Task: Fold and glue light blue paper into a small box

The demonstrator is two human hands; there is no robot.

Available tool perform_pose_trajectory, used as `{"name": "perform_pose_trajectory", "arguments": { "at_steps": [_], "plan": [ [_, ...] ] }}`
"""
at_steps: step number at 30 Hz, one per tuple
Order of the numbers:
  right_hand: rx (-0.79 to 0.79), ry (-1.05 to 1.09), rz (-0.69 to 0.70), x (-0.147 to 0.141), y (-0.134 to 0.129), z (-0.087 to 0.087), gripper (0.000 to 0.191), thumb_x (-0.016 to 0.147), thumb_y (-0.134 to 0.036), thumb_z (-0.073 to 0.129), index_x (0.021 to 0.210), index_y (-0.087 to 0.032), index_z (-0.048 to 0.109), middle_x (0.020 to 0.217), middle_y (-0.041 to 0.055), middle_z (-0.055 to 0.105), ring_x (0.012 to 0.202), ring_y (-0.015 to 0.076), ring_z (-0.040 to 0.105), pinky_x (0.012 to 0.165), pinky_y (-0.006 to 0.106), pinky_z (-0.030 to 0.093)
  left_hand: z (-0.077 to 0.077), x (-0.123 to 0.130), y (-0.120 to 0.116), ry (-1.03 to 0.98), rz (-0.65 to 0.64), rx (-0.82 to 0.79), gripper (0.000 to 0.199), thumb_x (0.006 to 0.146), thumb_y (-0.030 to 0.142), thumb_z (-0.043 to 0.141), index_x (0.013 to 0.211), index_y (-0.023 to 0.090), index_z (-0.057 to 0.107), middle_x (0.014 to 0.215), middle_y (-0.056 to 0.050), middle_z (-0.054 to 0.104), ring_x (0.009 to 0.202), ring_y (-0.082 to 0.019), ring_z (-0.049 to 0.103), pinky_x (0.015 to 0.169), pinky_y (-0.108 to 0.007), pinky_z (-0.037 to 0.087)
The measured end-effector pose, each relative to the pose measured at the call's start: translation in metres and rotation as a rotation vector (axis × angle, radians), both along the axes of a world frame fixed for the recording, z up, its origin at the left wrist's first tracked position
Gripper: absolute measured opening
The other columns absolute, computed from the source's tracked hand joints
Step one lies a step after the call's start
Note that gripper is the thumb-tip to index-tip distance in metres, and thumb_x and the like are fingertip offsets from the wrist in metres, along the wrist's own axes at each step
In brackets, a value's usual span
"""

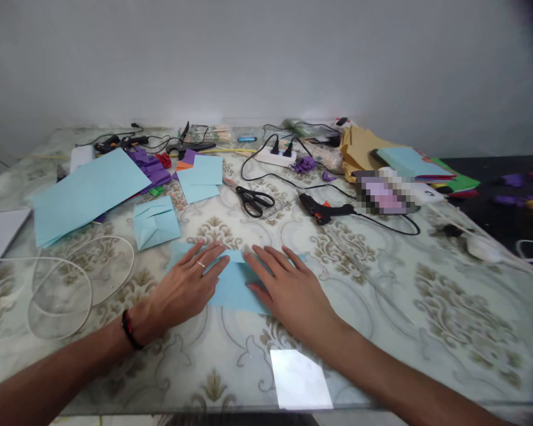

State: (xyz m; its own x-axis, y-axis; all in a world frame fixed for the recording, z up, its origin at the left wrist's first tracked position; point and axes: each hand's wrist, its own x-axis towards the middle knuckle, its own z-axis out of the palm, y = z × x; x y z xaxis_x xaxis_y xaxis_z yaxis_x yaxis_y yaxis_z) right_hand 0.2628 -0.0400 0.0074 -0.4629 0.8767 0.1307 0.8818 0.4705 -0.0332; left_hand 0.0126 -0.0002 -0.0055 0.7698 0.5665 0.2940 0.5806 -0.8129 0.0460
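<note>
A light blue sheet of paper (237, 290) lies on the patterned tabletop in front of me, its far edge folded over. My left hand (195, 281) rests flat across its left part, fingers stretched out, a ring on one finger. On the right part lies my right hand (288, 284), fingers spread, fingertips along the folded edge. Both palms hide much of the sheet. Just beyond my left hand sits a folded blue paper piece (157, 223). Black-handled scissors (253, 200) and a glue gun (322, 209) lie farther off.
Large blue sheets (89, 192) and purple paper strips (148, 168) lie at the left, near a looped white cable (89, 284). Smaller blue squares (208, 170) overlap behind. A power strip (276, 155) with plugs stands at the back. A white square (299, 378) shows near the front edge.
</note>
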Motion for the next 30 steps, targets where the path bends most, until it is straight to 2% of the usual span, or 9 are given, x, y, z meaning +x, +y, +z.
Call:
{"name": "perform_pose_trajectory", "arguments": {
  "at_steps": [2, 6, 8, 12, 16, 19, 23, 30],
  "plan": [
    [-0.007, -0.009, 0.002, 0.001, -0.008, -0.004, 0.05, 0.103, -0.032, 0.064, 0.151, -0.02, 0.057, 0.155, 0.0163, 0.059, 0.137, 0.0377, 0.06, 0.114, 0.06, 0.049, -0.003, -0.002, -0.004, -0.026, -0.017, -0.009, 0.049, 0.095, 0.003, 0.052, 0.142, 0.015, 0.057, 0.154, -0.018, 0.059, 0.148, -0.03, 0.053, 0.127, -0.055, 0.041],
    [-0.032, -0.013, 0.034, 0.006, -0.017, -0.009, 0.05, 0.105, -0.033, 0.06, 0.152, -0.019, 0.056, 0.159, 0.0175, 0.055, 0.138, 0.0381, 0.059, 0.109, 0.059, 0.053, -0.006, -0.005, -0.008, -0.076, -0.051, -0.061, 0.045, 0.101, 0.008, 0.049, 0.146, 0.012, 0.051, 0.151, -0.02, 0.061, 0.147, -0.03, 0.054, 0.125, -0.056, 0.045],
    [-0.055, -0.01, 0.059, 0.008, -0.016, -0.008, 0.047, 0.105, -0.033, 0.06, 0.15, -0.019, 0.058, 0.159, 0.0183, 0.055, 0.139, 0.0379, 0.058, 0.109, 0.058, 0.055, -0.007, -0.007, -0.009, -0.083, -0.059, -0.089, 0.048, 0.101, 0.008, 0.05, 0.149, 0.011, 0.049, 0.148, -0.02, 0.063, 0.145, -0.03, 0.056, 0.124, -0.057, 0.046],
    [-0.094, -0.008, 0.113, 0.014, -0.008, -0.002, 0.038, 0.104, -0.035, 0.061, 0.14, -0.022, 0.065, 0.156, 0.0171, 0.058, 0.138, 0.0392, 0.058, 0.106, 0.061, 0.055, -0.007, -0.009, -0.008, -0.093, -0.07, -0.125, 0.047, 0.098, 0.005, 0.051, 0.144, 0.013, 0.057, 0.149, -0.019, 0.062, 0.145, -0.031, 0.055, 0.125, -0.057, 0.045],
    [-0.106, 0.078, 0.222, 0.022, 0.004, -0.003, 0.043, 0.104, -0.034, 0.062, 0.146, -0.022, 0.062, 0.159, 0.0173, 0.055, 0.143, 0.037, 0.055, 0.111, 0.061, 0.053, -0.006, -0.011, -0.008, -0.109, -0.079, -0.121, 0.041, 0.1, 0.006, 0.051, 0.139, 0.013, 0.06, 0.154, -0.018, 0.059, 0.15, -0.03, 0.051, 0.125, -0.056, 0.044],
    [-0.159, 0.186, 0.271, 0.029, 0.009, -0.012, 0.045, 0.106, -0.034, 0.059, 0.15, -0.021, 0.059, 0.163, 0.0168, 0.049, 0.149, 0.0336, 0.05, 0.117, 0.058, 0.051, -0.006, -0.011, -0.009, -0.116, -0.078, -0.131, 0.037, 0.102, 0.007, 0.052, 0.136, 0.015, 0.062, 0.151, -0.015, 0.063, 0.149, -0.029, 0.052, 0.125, -0.055, 0.045],
    [-0.211, 0.285, 0.308, 0.038, 0.013, -0.023, 0.049, 0.106, -0.035, 0.059, 0.153, -0.022, 0.056, 0.169, 0.0143, 0.042, 0.155, 0.0314, 0.042, 0.123, 0.06, 0.043, -0.006, -0.011, -0.009, -0.127, -0.077, -0.16, 0.036, 0.103, 0.007, 0.053, 0.136, 0.016, 0.064, 0.148, -0.012, 0.066, 0.148, -0.028, 0.053, 0.124, -0.054, 0.046],
    [-0.191, 0.264, 0.349, 0.043, 0.014, -0.022, 0.046, 0.107, -0.031, 0.058, 0.152, -0.02, 0.056, 0.17, 0.0115, 0.041, 0.161, 0.0279, 0.031, 0.126, 0.058, 0.037, -0.01, -0.014, -0.01, -0.122, -0.102, -0.25, 0.038, 0.104, 0.005, 0.052, 0.14, 0.013, 0.062, 0.153, -0.01, 0.062, 0.155, -0.027, 0.041, 0.132, -0.052, 0.034]
  ]
}}
